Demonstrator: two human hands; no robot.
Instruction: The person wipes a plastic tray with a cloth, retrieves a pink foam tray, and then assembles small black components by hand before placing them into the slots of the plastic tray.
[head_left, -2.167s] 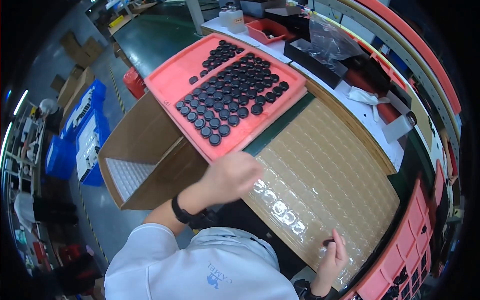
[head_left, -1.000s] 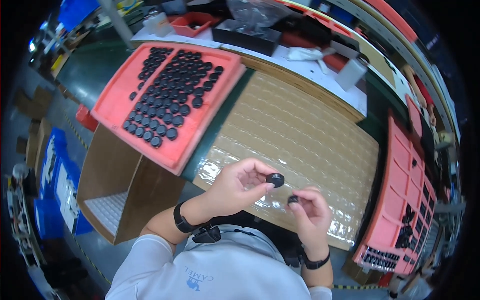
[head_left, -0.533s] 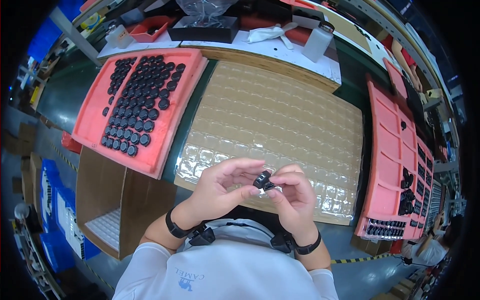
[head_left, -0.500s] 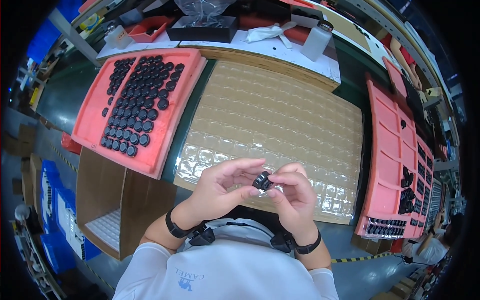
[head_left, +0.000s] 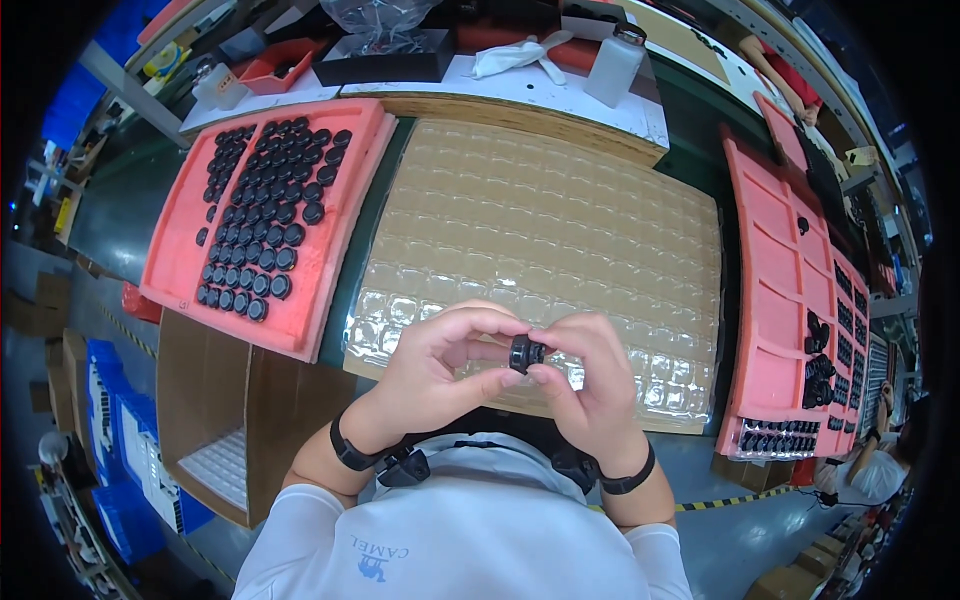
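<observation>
Between my two hands, in front of my chest, is a small round black part [head_left: 522, 353] with a ridged rim. My left hand [head_left: 445, 365] grips its left side with the thumb below and fingers above. From the right, my right hand [head_left: 590, 375] pinches it between thumb and forefinger. Beneath and beyond the hands lies a clear plastic blister tray [head_left: 560, 230] with rows of square pockets over brown cardboard. To the left, a pink foam tray [head_left: 330, 270] carries many similar black round parts [head_left: 265, 235].
On the right stands another pink tray [head_left: 765, 340] with compartments holding black parts. A white shelf [head_left: 500, 92] at the back bears a bottle [head_left: 615, 65], a white glove [head_left: 510, 58], a black box [head_left: 385, 68] and a red bin [head_left: 278, 68]. An open cardboard box [head_left: 205, 390] sits lower left.
The black part has been turned from a tilt to more sideways and raised slightly. My right hand has closed in around it, and the view has shifted a little.
</observation>
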